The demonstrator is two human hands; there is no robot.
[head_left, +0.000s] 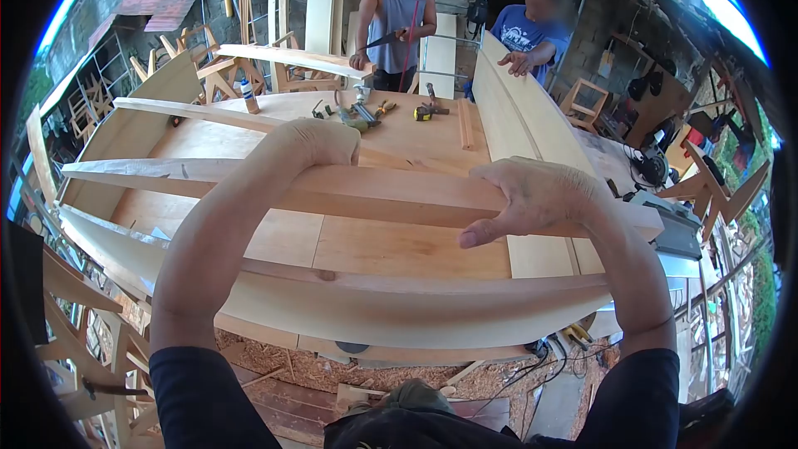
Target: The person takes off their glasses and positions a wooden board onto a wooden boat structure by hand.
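A long wooden beam (399,194) spans the assembly in front of me. My left hand (326,143) bends over its top near the middle, the fingers hidden behind the far side. Farther right, my right hand (539,193) grips the same beam, with the thumb down its near face and the other fingers mostly out of sight. Closer to my body runs a curved board (416,308), on edge and roughly parallel to the beam. Beneath both lies a flat plywood sheet (391,245). A wide pale panel (532,116) stands at the right end.
Across the table, a person (399,21) holds a handsaw; another person (532,29) has a hand at the panel. A green power tool (357,123), a tape measure (422,115) and a bottle (248,96) stand beyond the beam. Cables (553,362) and shavings lie below.
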